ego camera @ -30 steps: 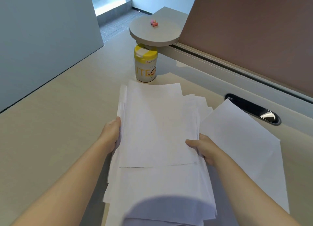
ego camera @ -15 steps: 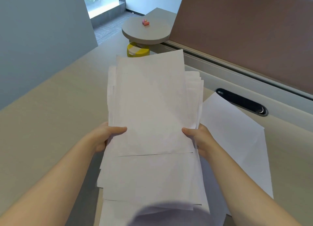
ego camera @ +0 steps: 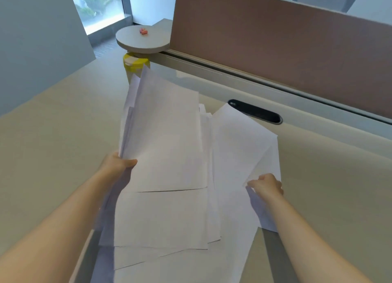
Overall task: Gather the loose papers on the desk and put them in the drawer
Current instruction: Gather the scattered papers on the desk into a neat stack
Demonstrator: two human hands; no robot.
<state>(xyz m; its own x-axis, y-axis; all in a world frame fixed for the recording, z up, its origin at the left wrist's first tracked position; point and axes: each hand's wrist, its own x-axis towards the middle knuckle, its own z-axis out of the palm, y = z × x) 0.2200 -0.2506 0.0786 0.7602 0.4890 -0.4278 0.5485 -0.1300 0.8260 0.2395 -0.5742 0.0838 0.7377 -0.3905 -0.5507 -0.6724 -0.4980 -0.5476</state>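
Observation:
A stack of white papers [ego camera: 167,147] is held up off the beige desk [ego camera: 53,138], tilted with its far end raised. My left hand [ego camera: 118,164] grips the stack's left edge, thumb on top. To the right, loose white sheets [ego camera: 239,142] lie on the desk, partly under the stack. My right hand [ego camera: 267,184] rests on the right edge of these sheets, fingers curled and pinching a lifted corner. No drawer is visible.
A yellow-lidded canister [ego camera: 135,65] stands behind the stack, under a round grey shelf [ego camera: 142,40] with a small pink item [ego camera: 143,31]. A black cable slot [ego camera: 254,114] sits at the back right. A brown partition [ego camera: 275,49] walls off the desk's far side.
My right hand has let go of the stack and moved right onto the loose sheets. My left hand alone now holds the stack, which has tilted left and fanned out.

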